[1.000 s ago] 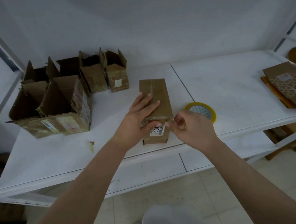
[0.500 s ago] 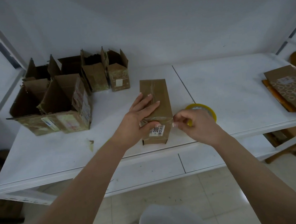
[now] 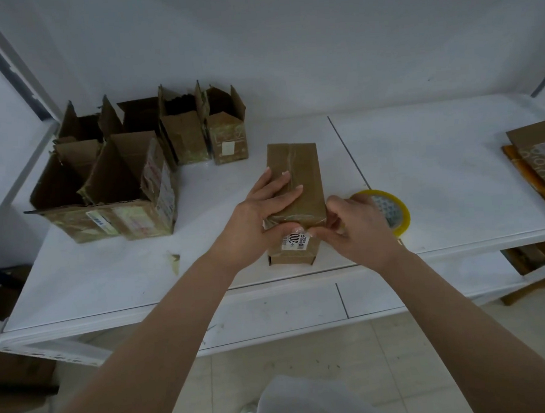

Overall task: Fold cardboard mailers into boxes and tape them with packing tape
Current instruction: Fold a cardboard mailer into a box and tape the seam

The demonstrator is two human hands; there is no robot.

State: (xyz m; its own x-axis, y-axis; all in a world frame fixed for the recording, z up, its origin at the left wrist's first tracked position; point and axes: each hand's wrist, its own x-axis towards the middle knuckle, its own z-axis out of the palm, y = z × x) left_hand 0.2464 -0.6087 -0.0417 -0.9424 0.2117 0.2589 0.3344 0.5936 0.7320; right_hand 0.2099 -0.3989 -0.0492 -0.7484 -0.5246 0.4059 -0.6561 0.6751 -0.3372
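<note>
Closed cardboard box (image 3: 295,185) lay lengthwise on the white surface (image 3: 421,152), near its front edge, taped along the top seam. Left hand (image 3: 265,213) rested on the box top with fingers straight and flat, thumb pressed onto the near end beside a white printed label (image 3: 295,240). Right hand (image 3: 355,230) was curled at the box's near right corner, fingertips pinching or pressing there; whether tape was held between them could not be told. Just behind the right hand, touching the surface, lay a yellow-rimmed roll of packing tape (image 3: 389,208). Well apart to the left stood a cluster of open boxes (image 3: 135,170) with flaps up, against a plain white wall (image 3: 287,45). At the far right edge, flat printed mailers (image 3: 539,161) stacked. Near the front left, a small cardboard scrap (image 3: 174,260).
</note>
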